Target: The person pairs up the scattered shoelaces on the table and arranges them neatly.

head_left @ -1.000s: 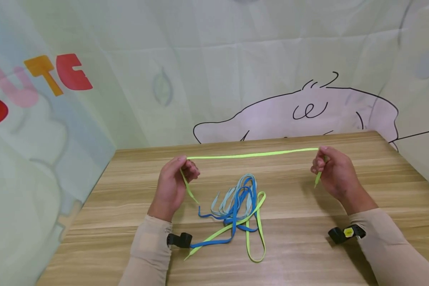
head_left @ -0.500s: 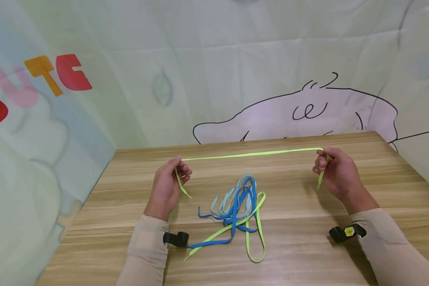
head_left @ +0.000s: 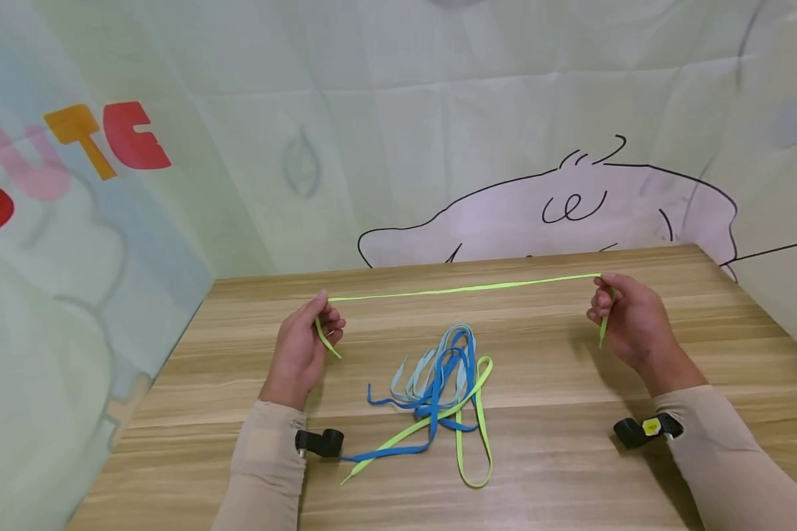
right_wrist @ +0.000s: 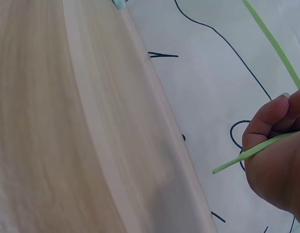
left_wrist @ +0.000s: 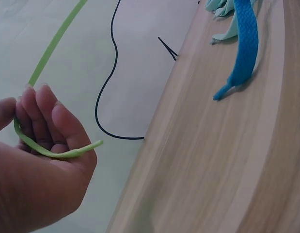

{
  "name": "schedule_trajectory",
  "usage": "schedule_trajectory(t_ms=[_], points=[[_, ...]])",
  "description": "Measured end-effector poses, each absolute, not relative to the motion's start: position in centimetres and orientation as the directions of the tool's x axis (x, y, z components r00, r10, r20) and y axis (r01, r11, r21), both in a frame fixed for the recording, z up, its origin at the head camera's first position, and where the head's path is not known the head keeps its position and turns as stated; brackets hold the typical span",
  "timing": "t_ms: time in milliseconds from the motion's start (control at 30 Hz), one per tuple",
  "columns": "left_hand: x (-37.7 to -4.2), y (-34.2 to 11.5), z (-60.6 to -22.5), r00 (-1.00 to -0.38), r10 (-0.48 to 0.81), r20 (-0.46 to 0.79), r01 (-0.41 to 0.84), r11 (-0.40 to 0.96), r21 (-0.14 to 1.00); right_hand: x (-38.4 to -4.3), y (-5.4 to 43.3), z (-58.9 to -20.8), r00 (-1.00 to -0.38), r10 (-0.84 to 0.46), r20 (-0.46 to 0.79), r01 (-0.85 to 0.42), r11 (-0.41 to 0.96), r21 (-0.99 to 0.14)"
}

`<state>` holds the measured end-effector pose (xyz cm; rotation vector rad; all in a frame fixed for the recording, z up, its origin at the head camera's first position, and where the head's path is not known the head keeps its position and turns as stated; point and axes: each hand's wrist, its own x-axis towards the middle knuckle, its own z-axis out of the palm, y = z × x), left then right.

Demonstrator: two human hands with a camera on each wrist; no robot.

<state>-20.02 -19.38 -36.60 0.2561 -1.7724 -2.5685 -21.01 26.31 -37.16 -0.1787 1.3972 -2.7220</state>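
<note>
A flat yellow-green shoelace (head_left: 465,288) stretches straight between my two hands above the table. My left hand (head_left: 300,346) pinches it between thumb and forefinger, and a short tipped end hangs across the palm, as the left wrist view shows (left_wrist: 62,154). On the other side my right hand (head_left: 634,324) pinches the same lace, its tipped end (right_wrist: 232,164) dangling below the fingers. Between and nearer than the hands lies a loose heap: a blue shoelace (head_left: 433,413), a pale blue shoelace (head_left: 420,377) and another yellow-green shoelace (head_left: 485,435) with a long loop toward me.
The wood-grain table (head_left: 544,472) ends at a back edge against a printed cloth backdrop (head_left: 398,147) with cartoon outlines and coloured letters. Black wrist cameras sit on the left sleeve (head_left: 266,450) and the right sleeve (head_left: 724,435).
My left hand has moved left and slightly toward me, and my right hand a little right. The span of lace between them has grown longer, tilting down to the left. The heap is unmoved.
</note>
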Motion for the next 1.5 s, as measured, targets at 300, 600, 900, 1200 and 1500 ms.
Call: schedule_trajectory(t_ms=[300, 600, 900, 1200, 1500], points=[[-20.1, -20.0, -37.0, -0.976, -0.129, -0.176, -0.111, -0.402, 0.909, -21.2, 26.6, -37.5, -0.997, -0.066, 0.044, -0.002, -0.531, -0.847], [-20.3, -20.5, -37.1, -0.964, -0.146, -0.223, -0.142, -0.428, 0.892, -21.3, 26.9, -37.5, -0.997, 0.022, -0.077, 0.055, -0.509, -0.859], [-20.6, -20.7, -37.3, -0.961, -0.140, -0.238, -0.155, -0.440, 0.885, -21.6, 27.1, -37.9, -0.996, 0.048, -0.077, 0.042, -0.507, -0.861], [-20.8, -21.2, -37.8, -0.962, -0.097, -0.256, -0.167, -0.533, 0.830, -21.9, 27.6, -38.0, -0.991, 0.077, -0.110, 0.056, -0.509, -0.859], [-20.9, -21.7, -38.1, -0.955, -0.058, -0.292, -0.175, -0.685, 0.708, -21.7, 27.9, -38.1, -0.984, 0.116, -0.134, 0.056, -0.511, -0.858]])
